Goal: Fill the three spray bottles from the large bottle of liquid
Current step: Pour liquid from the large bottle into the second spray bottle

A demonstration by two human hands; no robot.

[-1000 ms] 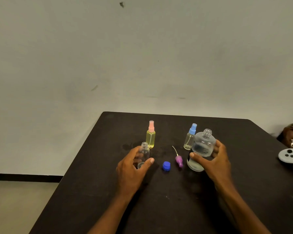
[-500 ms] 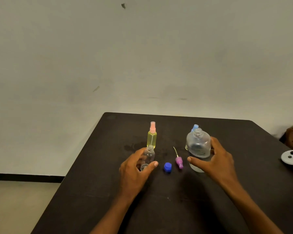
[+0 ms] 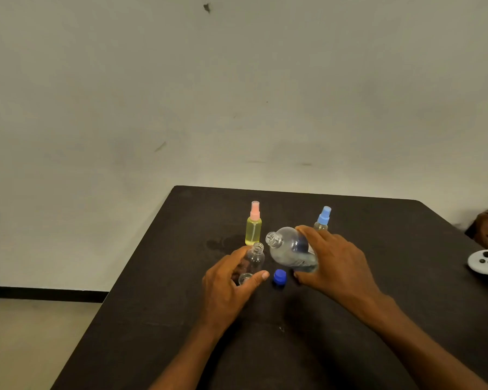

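One bottle has changed its attitude: the large bottle [image 3: 292, 250], upright half a second ago, is now lifted and tipped to the left. Its open neck points at the mouth of the uncapped spray bottle [image 3: 254, 258] but is just short of it, and no stream shows yet. The right hand [image 3: 335, 266] clamps the large bottle's body, fingers over the top and thumb beneath. The left hand [image 3: 228, 282] curls fingers and thumb round the small bottle's base, steadying it on the table [image 3: 378, 226], in the far half and nearer the left edge. A blue cap [image 3: 279, 276] lies between the hands; the purple sprayer head beside it is now hidden. Toward the far edge stand the pink-topped yellow bottle [image 3: 253, 226], seemingly full, and the blue-topped bottle [image 3: 323, 218], half hidden behind the right hand. The pour into this bottle looks about to begin, with a narrow mouth to hit.
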